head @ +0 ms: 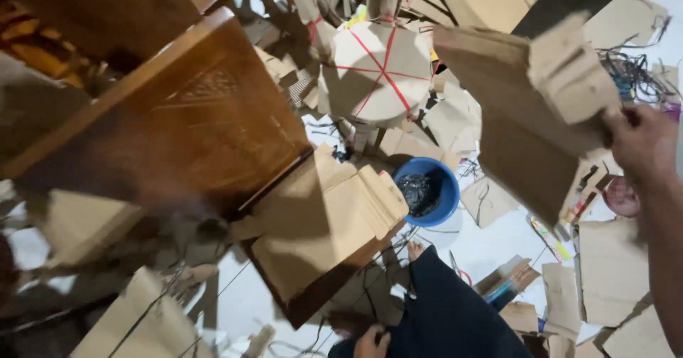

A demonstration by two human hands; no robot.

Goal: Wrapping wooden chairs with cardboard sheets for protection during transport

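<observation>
Your right hand (644, 144) grips the folded cardboard stack (541, 109) by its edge, lifting it clear of the littered floor (491, 248). Your left hand (373, 344), low beside your knee, cannot be judged open or closed.

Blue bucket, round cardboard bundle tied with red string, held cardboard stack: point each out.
blue bucket (447, 200), head view, right rim.
round cardboard bundle (370, 80), head view, top face.
held cardboard stack (526, 116), head view, broad face.

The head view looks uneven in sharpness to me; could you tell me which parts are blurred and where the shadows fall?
In the head view, the cardboard piece in the right hand is motion-smeared; the left edge by the wooden cabinet is blurred and dim; the blue bucket and tied round cardboard bundle are sharper; shadow crosses the folded cardboard stack.
</observation>
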